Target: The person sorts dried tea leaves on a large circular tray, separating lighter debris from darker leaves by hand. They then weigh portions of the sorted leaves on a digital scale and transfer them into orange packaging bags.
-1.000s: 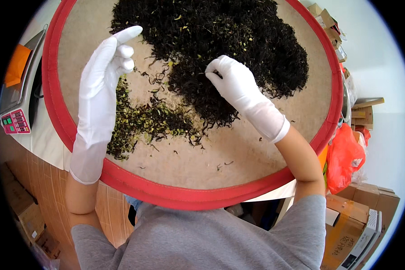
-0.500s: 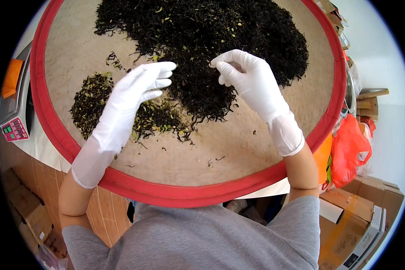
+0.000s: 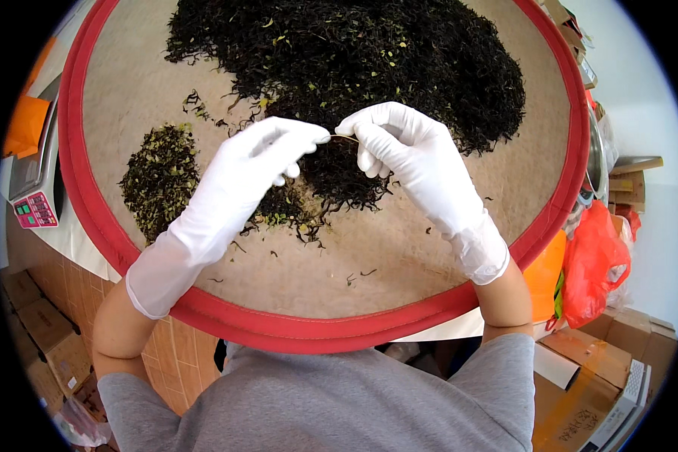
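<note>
A thin, pale, slightly bowed strand (image 3: 344,137) spans the gap between my two gloved hands. One end is pinched by the fingertips of my left hand (image 3: 241,169); my right hand (image 3: 414,154) grips the other end between thumb and forefinger. Beneath them lies a heap of dark, twisted dried tea leaves (image 3: 384,53), flecked with yellow-green bits, on a round tray with a red cloth rim (image 3: 294,324). A smaller pile of mixed yellow-green and dark leaf bits (image 3: 158,177) sits at the left, partly covered by my left hand and forearm.
A scale (image 3: 41,184) stands left of the tray, an orange packet (image 3: 26,124) on it. At the right are a red plastic bag (image 3: 591,245) and cardboard boxes (image 3: 580,384). More boxes (image 3: 56,339) stand on the floor at lower left.
My left hand has moved right and its fingers have closed on the strand, now stretched between both hands. My right hand has dropped slightly toward me. The whole view has shifted a little.
</note>
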